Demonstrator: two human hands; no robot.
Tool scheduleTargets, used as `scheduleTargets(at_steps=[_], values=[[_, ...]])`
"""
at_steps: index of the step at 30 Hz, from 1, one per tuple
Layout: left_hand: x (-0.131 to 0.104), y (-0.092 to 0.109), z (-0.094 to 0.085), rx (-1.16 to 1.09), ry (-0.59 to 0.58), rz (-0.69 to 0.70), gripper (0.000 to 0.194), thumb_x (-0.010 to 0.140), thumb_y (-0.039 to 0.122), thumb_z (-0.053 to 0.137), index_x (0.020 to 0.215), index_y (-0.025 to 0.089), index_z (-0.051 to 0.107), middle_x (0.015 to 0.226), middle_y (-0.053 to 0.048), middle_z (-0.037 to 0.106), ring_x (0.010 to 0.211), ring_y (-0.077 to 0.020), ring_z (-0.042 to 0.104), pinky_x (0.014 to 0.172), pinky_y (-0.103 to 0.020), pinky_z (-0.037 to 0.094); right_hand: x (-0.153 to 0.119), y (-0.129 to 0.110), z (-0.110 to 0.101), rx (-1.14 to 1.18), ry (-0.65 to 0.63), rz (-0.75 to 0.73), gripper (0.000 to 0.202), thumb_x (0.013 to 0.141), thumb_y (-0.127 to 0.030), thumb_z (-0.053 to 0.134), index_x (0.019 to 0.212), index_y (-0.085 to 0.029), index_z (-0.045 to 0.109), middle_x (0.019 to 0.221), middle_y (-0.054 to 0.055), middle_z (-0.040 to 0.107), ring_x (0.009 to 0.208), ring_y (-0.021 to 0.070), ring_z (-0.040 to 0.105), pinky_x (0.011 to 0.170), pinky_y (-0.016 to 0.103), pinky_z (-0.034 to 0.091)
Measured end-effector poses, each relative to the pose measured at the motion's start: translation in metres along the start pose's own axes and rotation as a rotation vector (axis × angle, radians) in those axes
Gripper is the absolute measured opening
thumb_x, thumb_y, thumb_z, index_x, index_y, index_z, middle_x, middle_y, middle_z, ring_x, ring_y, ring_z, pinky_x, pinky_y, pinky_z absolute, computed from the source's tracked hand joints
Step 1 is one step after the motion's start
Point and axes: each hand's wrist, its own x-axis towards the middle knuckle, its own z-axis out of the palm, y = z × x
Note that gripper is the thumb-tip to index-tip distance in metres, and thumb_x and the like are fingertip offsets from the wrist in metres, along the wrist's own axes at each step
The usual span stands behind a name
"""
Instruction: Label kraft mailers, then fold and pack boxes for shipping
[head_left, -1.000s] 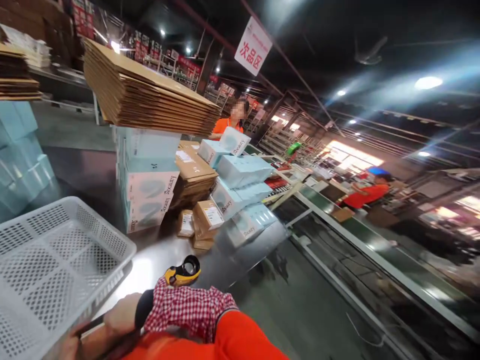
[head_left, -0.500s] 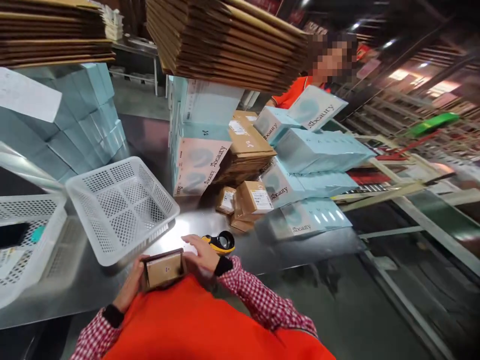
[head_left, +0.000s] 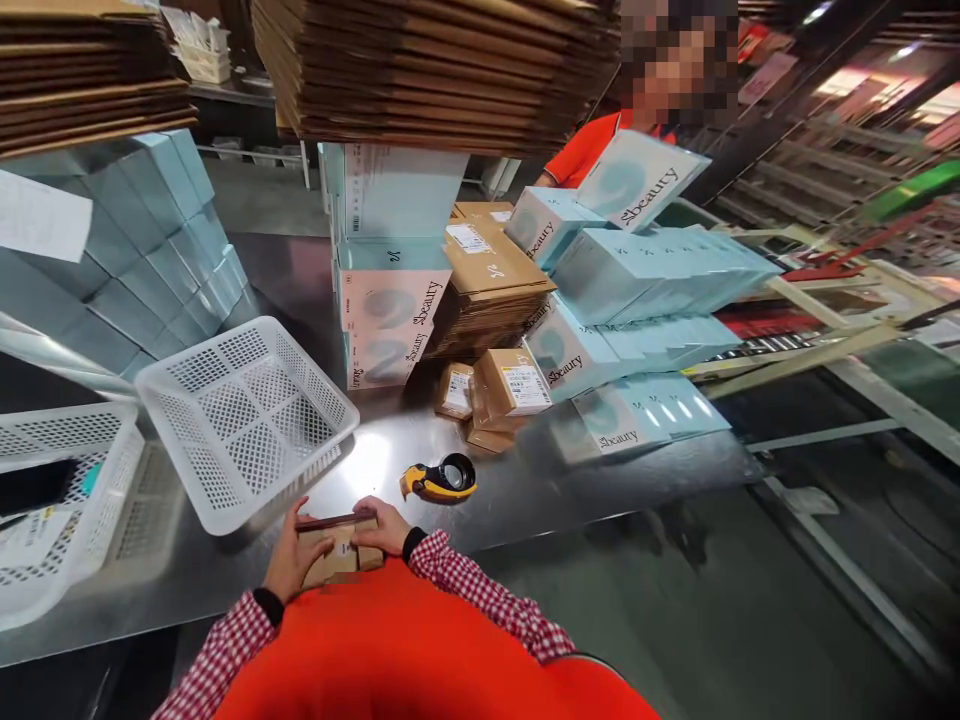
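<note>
A small brown cardboard box [head_left: 324, 568] is held against the front of my orange top, at the table's near edge. My left hand [head_left: 291, 556] grips its left side, the thumb lying across the cardboard. On the right side my right hand [head_left: 381, 527] is closed around the box, fingers on its far edge and thumb on the near face. Part of the box is hidden by my hands and the top. Just beyond my right hand, a yellow and black tape dispenser [head_left: 442, 480] lies on the metal table [head_left: 525, 495].
A white plastic basket [head_left: 247, 420] stands left of centre, another basket [head_left: 105, 520] beside it. Small labelled cartons [head_left: 517, 385] and pale blue boxes [head_left: 645, 270] are piled to the right. Flat cardboard stacks [head_left: 442, 80] rise at the back. A co-worker [head_left: 589, 150] stands behind.
My right hand has come from the far side of the box onto its right side. My left thumb now lies across the cardboard, and the box has tilted in my hands.
</note>
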Motion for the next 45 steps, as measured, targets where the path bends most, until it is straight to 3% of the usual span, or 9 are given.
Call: scheduleTargets(at_steps=[5, 10, 14, 19, 23, 32, 35, 39, 45], values=[[-0.023, -0.025, -0.012, 0.155, 0.013, 0.200, 0.036, 0.078, 0.042, 0.054, 0.103, 0.021, 0.067, 0.117, -0.013, 0.063, 0.119, -0.0322, 0.052, 0.105, -0.046, 0.037, -0.016, 0.003, -0.003, -0.111, -0.006, -0.222, 0.053, 0.079, -0.037, 0.066, 0.127, -0.019, 0.055, 0.126, 0.012, 0.056, 0.117, 0.0235, 0.053, 0.102, 0.038, 0.038], [-0.046, -0.043, -0.031, 0.038, -0.159, 0.151, 0.055, 0.079, 0.038, 0.059, 0.133, 0.032, 0.050, 0.153, -0.002, 0.029, 0.138, -0.0314, 0.029, 0.110, -0.045, 0.033, -0.037, 0.006, -0.026, 0.037, -0.273, -0.185, 0.064, 0.079, -0.060, 0.058, 0.132, -0.025, 0.052, 0.154, 0.009, 0.020, 0.139, 0.0254, 0.026, 0.113, 0.041, 0.022], [-0.050, -0.029, -0.035, -0.176, -0.259, 0.029, 0.068, 0.074, 0.042, 0.067, 0.137, 0.027, 0.046, 0.153, -0.006, 0.028, 0.140, -0.0278, 0.023, 0.112, -0.044, 0.030, -0.036, 0.009, -0.024, 0.095, -0.261, -0.159, 0.079, 0.064, -0.064, 0.070, 0.130, -0.024, 0.054, 0.154, 0.011, 0.019, 0.139, 0.0291, 0.026, 0.113, 0.043, 0.022], [-0.056, -0.013, -0.011, -0.250, 0.023, -0.145, 0.064, 0.072, 0.051, 0.064, 0.124, 0.015, 0.057, 0.142, -0.013, 0.047, 0.137, -0.0286, 0.032, 0.115, -0.043, 0.022, -0.032, 0.020, -0.008, 0.178, -0.130, -0.170, 0.063, 0.074, -0.067, 0.059, 0.117, -0.022, 0.065, 0.148, 0.012, 0.034, 0.133, 0.0262, 0.038, 0.111, 0.041, 0.027], [-0.056, -0.013, 0.015, -0.317, 0.272, -0.295, 0.057, 0.071, 0.048, 0.062, 0.117, 0.014, 0.059, 0.132, -0.014, 0.057, 0.128, -0.0309, 0.045, 0.109, -0.043, 0.035, -0.031, 0.023, -0.001, 0.166, -0.049, -0.198, 0.058, 0.077, -0.066, 0.055, 0.110, -0.020, 0.068, 0.141, 0.011, 0.043, 0.128, 0.0250, 0.044, 0.108, 0.040, 0.033], [-0.045, -0.014, 0.042, -0.196, 0.376, -0.204, 0.066, 0.085, 0.052, 0.041, 0.140, 0.015, 0.034, 0.147, -0.014, 0.038, 0.132, -0.0281, 0.041, 0.108, -0.043, 0.035, -0.026, 0.022, 0.008, -0.045, 0.047, -0.351, 0.034, 0.088, -0.039, 0.052, 0.113, -0.019, 0.064, 0.126, 0.010, 0.055, 0.117, 0.0202, 0.052, 0.101, 0.036, 0.043], [-0.041, -0.013, 0.041, -0.096, 0.350, -0.160, 0.066, 0.085, 0.055, 0.039, 0.138, 0.016, 0.038, 0.146, -0.014, 0.040, 0.135, -0.0294, 0.035, 0.113, -0.045, 0.025, -0.037, 0.023, -0.014, -0.230, 0.079, -0.354, 0.049, 0.088, -0.035, 0.051, 0.134, -0.018, 0.045, 0.131, 0.012, 0.052, 0.121, 0.0228, 0.049, 0.103, 0.041, 0.041], [-0.036, -0.011, 0.044, -0.015, 0.311, -0.130, 0.065, 0.086, 0.053, 0.034, 0.136, 0.011, 0.038, 0.136, -0.018, 0.048, 0.126, -0.0309, 0.045, 0.109, -0.048, 0.030, -0.065, 0.038, -0.078, -0.698, 0.399, -0.112, 0.052, 0.084, -0.034, 0.057, 0.127, -0.007, 0.047, 0.132, 0.023, 0.048, 0.125, 0.0353, 0.041, 0.105, 0.054, 0.031], [-0.021, 0.007, 0.064, 0.026, 0.212, -0.045, 0.055, 0.087, 0.043, 0.036, 0.131, 0.012, 0.043, 0.127, -0.015, 0.057, 0.115, -0.0269, 0.055, 0.103, -0.043, 0.038, -0.069, 0.049, -0.145, -0.972, 0.113, -0.029, 0.017, 0.088, -0.026, 0.049, 0.090, -0.013, 0.060, 0.088, 0.014, 0.066, 0.090, 0.0255, 0.061, 0.092, 0.039, 0.041]])
